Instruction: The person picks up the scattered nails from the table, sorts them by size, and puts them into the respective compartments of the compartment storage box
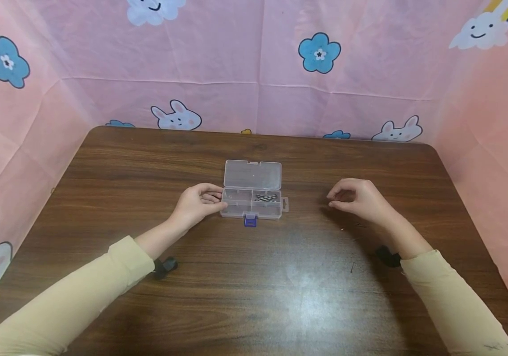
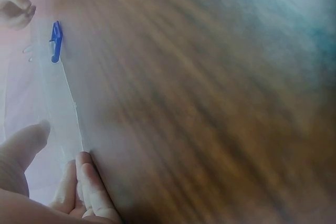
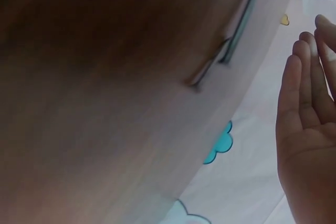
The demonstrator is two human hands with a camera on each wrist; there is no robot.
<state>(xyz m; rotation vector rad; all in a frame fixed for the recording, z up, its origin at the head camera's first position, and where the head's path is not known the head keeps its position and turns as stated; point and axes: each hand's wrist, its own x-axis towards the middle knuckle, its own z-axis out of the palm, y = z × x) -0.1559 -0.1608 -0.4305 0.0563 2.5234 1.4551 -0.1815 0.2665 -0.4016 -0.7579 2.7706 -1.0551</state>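
1. Left hand (image 1: 198, 202) is at the near left corner of the clear plastic box (image 1: 252, 197), its grip curled against that end, thumb (image 2: 23, 145) and fingertips (image 2: 89, 182) touching the wall
2. The box sits mid-bench with its lid (image 1: 253, 174) thrown back flat on the far side of that grip, blue latch (image 1: 250, 221) on the near edge
3. A few metal nails (image 1: 266, 198) lie in a compartment on the side of the box away from the left grip
4. Right hand (image 1: 360, 198) hovers well apart from the box, fingers loosely curled toward the thumb; whether they pinch anything, I cannot tell
5. Dark wood-grain bench (image 1: 254, 296) with a pale glare patch, small thin bits (image 1: 352, 267) near the right wrist
6. Pink cloth backdrop (image 1: 236, 74) with bunnies, blue flowers and clouds walls in three sides
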